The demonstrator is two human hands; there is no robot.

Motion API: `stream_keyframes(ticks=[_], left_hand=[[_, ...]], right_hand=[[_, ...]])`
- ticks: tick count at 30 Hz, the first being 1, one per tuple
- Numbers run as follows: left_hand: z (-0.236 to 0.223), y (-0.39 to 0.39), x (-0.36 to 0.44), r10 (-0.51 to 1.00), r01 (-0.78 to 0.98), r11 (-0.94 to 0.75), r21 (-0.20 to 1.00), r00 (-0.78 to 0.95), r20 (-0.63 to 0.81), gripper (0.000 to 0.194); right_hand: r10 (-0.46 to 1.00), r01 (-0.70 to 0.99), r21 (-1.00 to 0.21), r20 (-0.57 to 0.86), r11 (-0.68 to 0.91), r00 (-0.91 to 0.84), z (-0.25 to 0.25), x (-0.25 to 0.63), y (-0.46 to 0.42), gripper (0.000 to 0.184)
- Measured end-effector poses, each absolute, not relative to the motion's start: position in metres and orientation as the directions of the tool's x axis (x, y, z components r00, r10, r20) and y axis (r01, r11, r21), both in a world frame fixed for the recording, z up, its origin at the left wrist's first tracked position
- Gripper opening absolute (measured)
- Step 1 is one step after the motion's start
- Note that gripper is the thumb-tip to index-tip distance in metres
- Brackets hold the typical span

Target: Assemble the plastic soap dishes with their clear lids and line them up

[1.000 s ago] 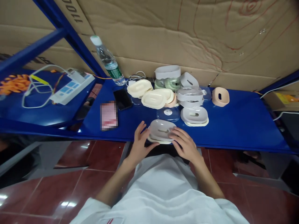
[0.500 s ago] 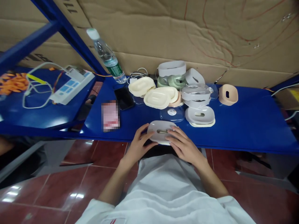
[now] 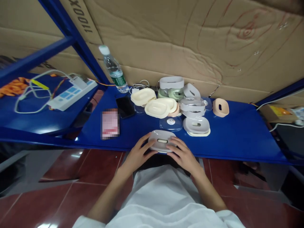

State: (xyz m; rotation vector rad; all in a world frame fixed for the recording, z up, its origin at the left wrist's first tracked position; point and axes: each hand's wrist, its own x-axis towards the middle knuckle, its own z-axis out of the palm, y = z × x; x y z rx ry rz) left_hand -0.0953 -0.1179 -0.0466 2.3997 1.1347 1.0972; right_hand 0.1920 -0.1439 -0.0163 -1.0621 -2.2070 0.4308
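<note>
At the front edge of the table, a grey rounded plastic box with a slot in its middle [image 3: 160,135] sits between my hands. My left hand [image 3: 139,152] grips its left end, thumb low and fingers over the rim. On the right end are the fingers of my right hand [image 3: 184,154], curved around the rim. A pale strip shows through the slot. Just beyond lies a clear plastic lid with a round white sticker [image 3: 171,124]. A similar grey box on a cream base [image 3: 196,126] stands to the right of the lid.
Behind are cream oval trays [image 3: 155,108], stacked grey boxes [image 3: 193,107], green pieces [image 3: 175,93] and a peach box [image 3: 220,107]. A phone [image 3: 125,106], a blurred pink item [image 3: 110,123] and a water bottle [image 3: 116,74] stand left. A power strip [image 3: 71,95] lies on the neighbouring table.
The camera view has shifted, so the table sits lower in the picture. My right fingers have slid off the slot, which now shows whole. Both hands still hold the grey box.
</note>
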Motion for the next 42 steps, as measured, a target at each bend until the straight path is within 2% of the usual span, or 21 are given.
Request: stream_keyframes(ticks=[3,7,11,17,20,23,26,31,36,38,42], left_hand=[[-0.046,-0.115,-0.098,0.736,0.551,-0.668,0.5,0.39,0.553,0.052],[-0.042,-0.113,-0.102,0.698,0.615,-0.682,0.396,0.385,0.604,0.053],[-0.04,-0.113,-0.1,0.646,0.601,-0.727,0.332,0.436,0.626,0.048],[-0.035,-0.113,-0.097,0.652,0.582,-0.735,0.35,0.462,0.601,0.047],[-0.029,-0.112,-0.102,0.657,0.578,-0.733,0.358,0.465,0.593,0.042],[-0.024,-0.112,-0.111,0.681,0.621,-0.701,0.349,0.439,0.587,0.037],[-0.022,-0.113,-0.121,0.713,0.683,-0.652,0.33,0.405,0.572,0.032],[-0.023,-0.111,-0.131,0.719,0.718,-0.627,0.301,0.386,0.578,0.029],[-0.024,-0.107,-0.136,0.74,0.746,-0.576,0.335,0.3,0.602,0.03],[-0.025,-0.106,-0.136,0.748,0.752,-0.558,0.352,0.271,0.606,0.03],[-0.027,-0.106,-0.137,0.759,0.746,-0.55,0.377,0.258,0.598,0.03]], right_hand=[[0.775,0.589,-0.504,0.394,0.632,-0.495,-0.012,0.188,-0.138,0.039],[0.747,0.584,-0.466,0.417,0.665,-0.519,-0.011,0.179,-0.133,0.037],[0.75,0.617,-0.431,0.445,0.659,-0.49,-0.014,0.173,-0.135,0.036],[0.751,0.635,-0.409,0.443,0.655,-0.49,-0.014,0.175,-0.138,0.035],[0.772,0.675,-0.391,0.437,0.626,-0.462,-0.015,0.178,-0.135,0.049],[0.84,0.755,-0.419,0.439,0.504,-0.318,-0.019,0.177,-0.131,0.06],[0.869,0.776,-0.44,0.415,0.452,-0.27,-0.023,0.173,-0.129,0.057],[0.837,0.789,-0.378,0.461,0.485,-0.293,-0.027,0.177,-0.131,0.05],[0.875,0.839,-0.352,0.406,0.415,-0.263,-0.021,0.191,-0.127,0.063],[0.877,0.834,-0.356,0.394,0.422,-0.276,-0.02,0.193,-0.131,0.059],[0.864,0.829,-0.38,0.453,0.41,-0.219,-0.026,0.195,-0.154,0.037]])
